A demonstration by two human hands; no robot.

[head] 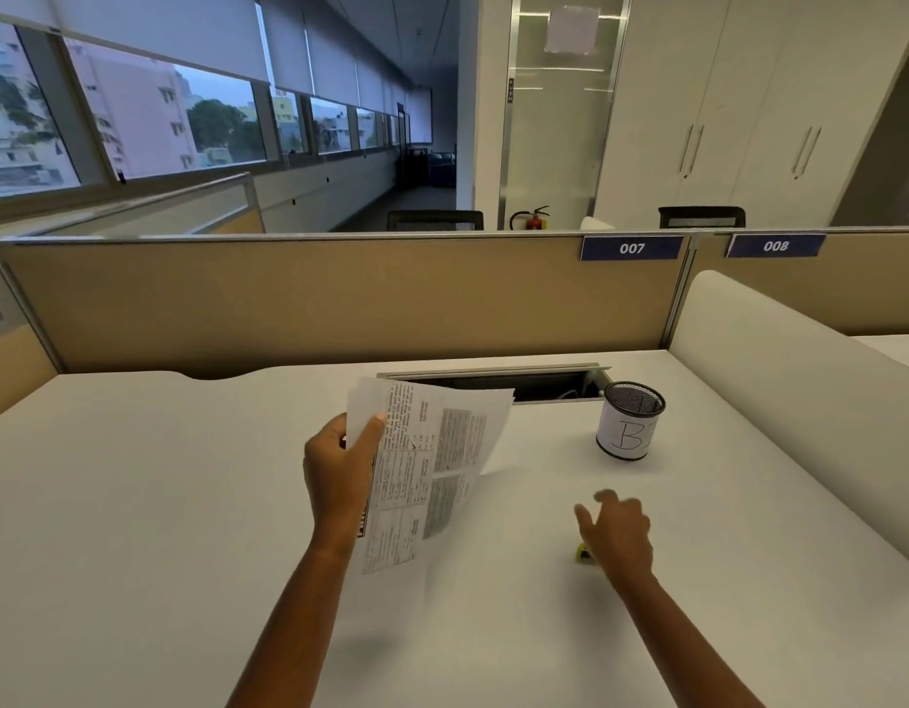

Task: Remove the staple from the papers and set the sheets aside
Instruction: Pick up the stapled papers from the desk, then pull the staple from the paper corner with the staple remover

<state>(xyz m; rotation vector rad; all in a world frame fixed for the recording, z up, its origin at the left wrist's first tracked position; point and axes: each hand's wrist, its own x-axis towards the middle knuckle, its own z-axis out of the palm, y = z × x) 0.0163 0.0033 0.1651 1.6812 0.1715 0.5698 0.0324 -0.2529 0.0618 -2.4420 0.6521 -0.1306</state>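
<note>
My left hand (337, 472) grips a set of printed paper sheets (432, 462) by their left edge and holds them tilted above the white desk (186, 503). The thumb lies across the top sheet. I cannot make out the staple. My right hand (618, 531) hovers low over the desk to the right of the papers, fingers spread and blurred, holding nothing. Just under its wrist lies a small yellow and black object (583, 553), partly hidden by the hand.
A black mesh pen cup (630, 421) with a white label marked "B" stands at the back right. Behind the papers is an open cable slot (544, 385) in the desk. Tan partition panels (340, 298) wall the far edge; a white divider (779, 380) bounds the right.
</note>
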